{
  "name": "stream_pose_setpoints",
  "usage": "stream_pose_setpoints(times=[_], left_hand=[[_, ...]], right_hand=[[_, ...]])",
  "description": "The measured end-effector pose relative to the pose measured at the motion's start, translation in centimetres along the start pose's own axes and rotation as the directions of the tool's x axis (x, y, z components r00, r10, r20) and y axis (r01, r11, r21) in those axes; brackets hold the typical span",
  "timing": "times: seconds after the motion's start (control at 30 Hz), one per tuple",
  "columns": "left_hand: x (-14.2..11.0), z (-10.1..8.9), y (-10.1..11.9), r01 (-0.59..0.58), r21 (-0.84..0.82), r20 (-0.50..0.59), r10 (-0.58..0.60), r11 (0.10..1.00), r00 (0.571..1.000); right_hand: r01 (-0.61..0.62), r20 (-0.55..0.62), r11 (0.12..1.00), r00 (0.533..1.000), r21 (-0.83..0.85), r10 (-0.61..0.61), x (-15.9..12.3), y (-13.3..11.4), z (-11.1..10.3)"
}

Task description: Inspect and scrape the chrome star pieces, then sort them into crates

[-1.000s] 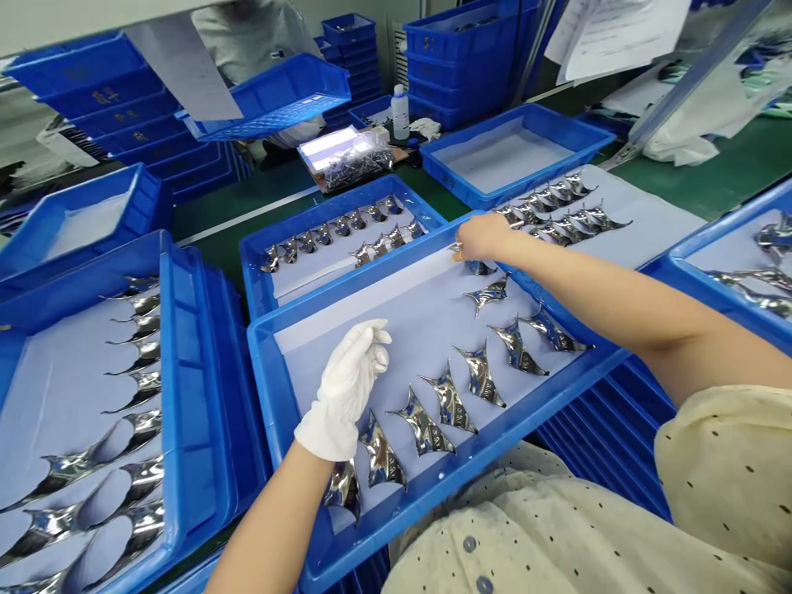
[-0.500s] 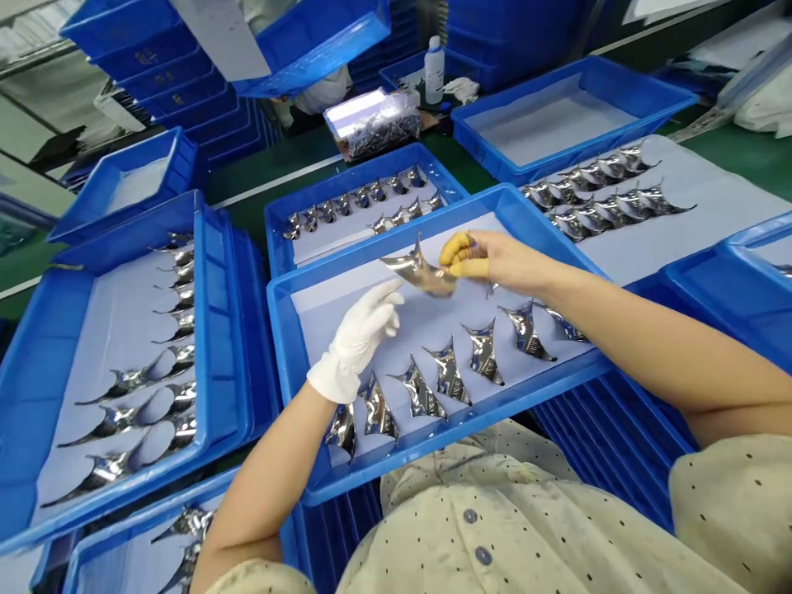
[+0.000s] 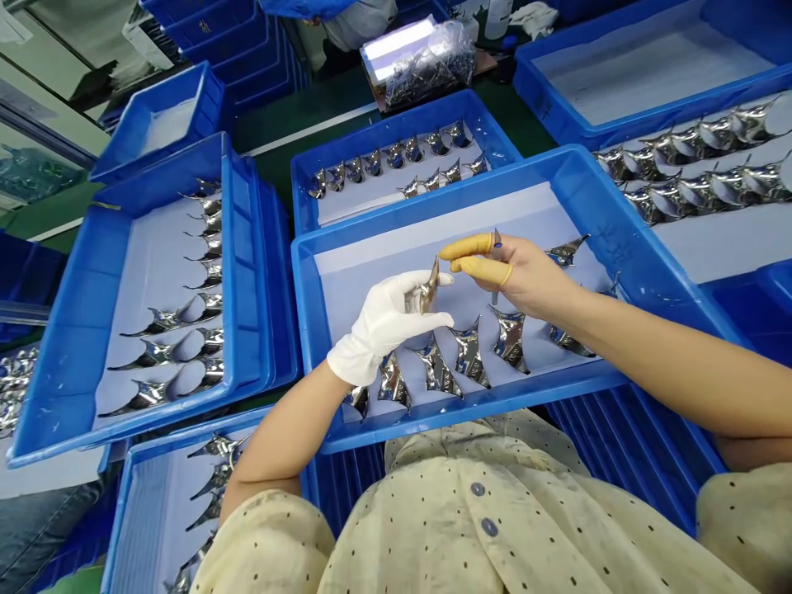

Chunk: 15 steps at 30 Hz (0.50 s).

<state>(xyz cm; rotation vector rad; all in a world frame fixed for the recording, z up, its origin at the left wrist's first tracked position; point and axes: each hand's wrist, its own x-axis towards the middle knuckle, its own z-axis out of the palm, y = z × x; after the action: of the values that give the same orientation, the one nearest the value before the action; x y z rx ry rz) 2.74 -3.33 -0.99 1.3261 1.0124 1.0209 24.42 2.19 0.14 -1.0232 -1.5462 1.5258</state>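
My left hand, in a white glove, holds a shiny curved metal piece with pointed corners, nearly upright, above a blue tray. Yellow finger cots cover two fingers of my right hand, whose fingertips are by the top point of that piece; I cannot tell whether they touch. A thin, dark, pointed tool sticks out above and below the right hand's fingers, its middle hidden by them. Similar metal pieces lie in a row along the tray's near side, and another piece lies at its right.
More metal pieces fill rows in the tray behind and the left tray. At the right, rows of pieces lie on white paper. A clear plastic-wrapped bundle stands at the back, beside another blue tray.
The metal piece has passed from my right hand's fingers into my gloved left hand and is turned more upright. The view has shifted, and the thin tool now shows in my right hand.
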Motion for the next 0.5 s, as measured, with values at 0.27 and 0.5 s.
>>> stream_pose_setpoints(times=[0.27,0.5], left_hand=[[0.2,-0.1,-1.0,0.028,0.092,-0.046,-0.024,0.995,0.999],[0.5,-0.4,-2.3,-0.013,0.077,0.015,0.012,0.997,1.0]], right_hand=[[-0.007,0.025,0.999,1.0,0.045,0.006,-0.4,-0.9,1.2],[-0.009,-0.011,1.0,1.0,0.029,0.009,-0.7,-0.1,1.1]])
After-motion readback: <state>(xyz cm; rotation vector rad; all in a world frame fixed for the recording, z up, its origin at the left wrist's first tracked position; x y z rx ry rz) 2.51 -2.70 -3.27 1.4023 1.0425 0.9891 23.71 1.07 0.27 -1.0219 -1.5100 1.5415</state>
